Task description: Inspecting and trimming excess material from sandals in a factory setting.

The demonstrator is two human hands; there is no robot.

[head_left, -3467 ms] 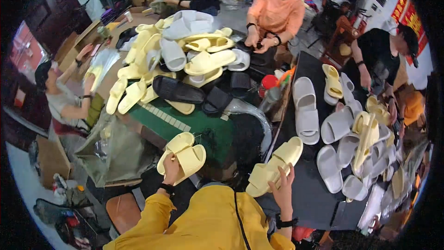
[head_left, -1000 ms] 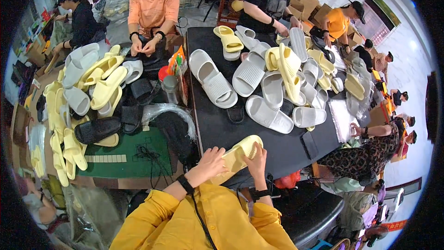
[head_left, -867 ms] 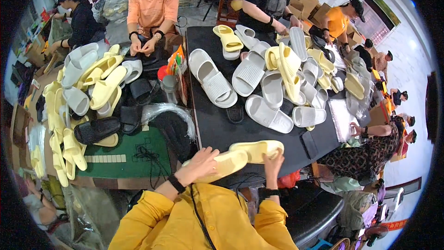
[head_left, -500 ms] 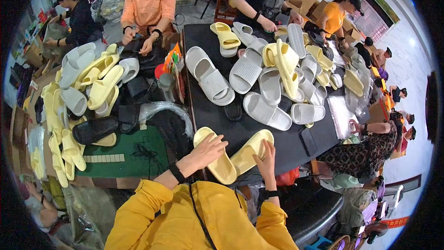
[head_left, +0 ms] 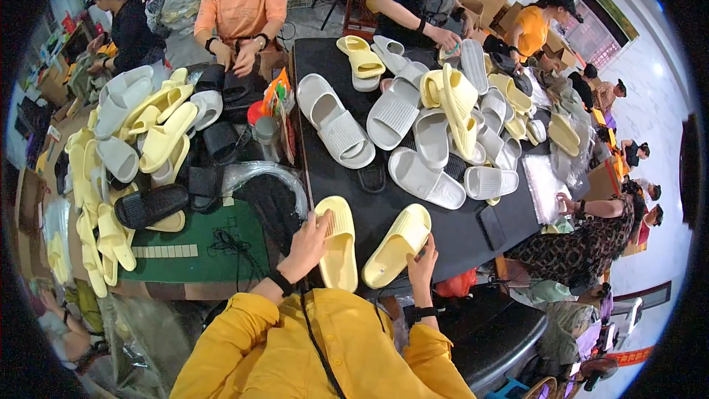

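Two pale yellow slide sandals lie side by side in front of me, toes pointing away. My left hand [head_left: 309,242] grips the left edge of the left yellow slide [head_left: 340,251] by its strap; the thumb is hidden. At the outer edge of the right yellow slide [head_left: 397,247], which lies slanted, is my right hand [head_left: 422,270]. Its thumb and fingers are apart, and the fingertips seem to touch the slide's side. A gap of black tabletop shows between the two slides.
Grey slides [head_left: 336,120] and yellow slides [head_left: 459,107] are heaped beyond on the black table [head_left: 509,210]. A mixed heap [head_left: 166,140] covers the left table, with a black slide [head_left: 153,207] by the green mat [head_left: 221,240]. Several co-workers sit around. A black stool [head_left: 487,332] stands at my right.
The two yellow slides, whose heels met before, now lie apart. The left one has straightened, and my left hand has slid from its strap to its left edge. The right one has shifted slightly left.
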